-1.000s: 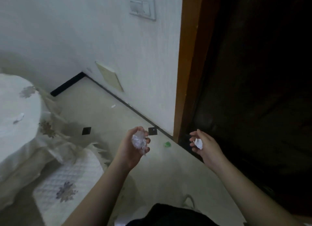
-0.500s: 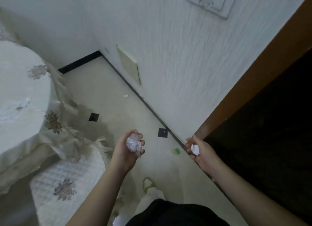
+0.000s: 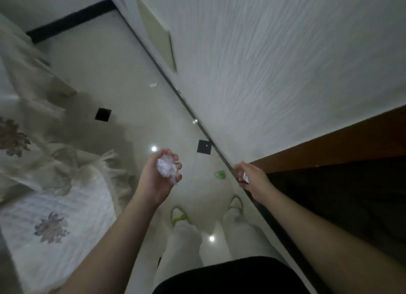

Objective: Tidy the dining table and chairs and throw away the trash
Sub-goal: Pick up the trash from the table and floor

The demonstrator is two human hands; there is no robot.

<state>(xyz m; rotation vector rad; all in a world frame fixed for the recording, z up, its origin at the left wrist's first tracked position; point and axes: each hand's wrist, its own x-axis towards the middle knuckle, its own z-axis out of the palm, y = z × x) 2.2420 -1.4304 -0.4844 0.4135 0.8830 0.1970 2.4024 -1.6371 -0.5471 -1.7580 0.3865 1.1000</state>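
Tilted further down since a moment ago, the view now takes in both feet and more bare floor, while each hand keeps its scrap.

Fingers of the left hand (image 3: 157,179) are curled up around a crumpled wad of white paper (image 3: 167,167), palm turned upward so the loose ball sits cupped and cannot drop; those of the right hand (image 3: 252,179) pinch a smaller white scrap (image 3: 245,177) against the palm, near the wooden door frame (image 3: 329,139). Both loads are held out in front at waist height, likely so they can be carried to a bin, which is not in sight. On the floor (image 3: 109,73) between the hands lies a small green piece (image 3: 220,174), and a white fleck (image 3: 153,85) rests near the skirting, probably trash left to collect. To the left hangs the flowered tablecloth (image 3: 13,137) above a quilted chair cushion (image 3: 50,225).
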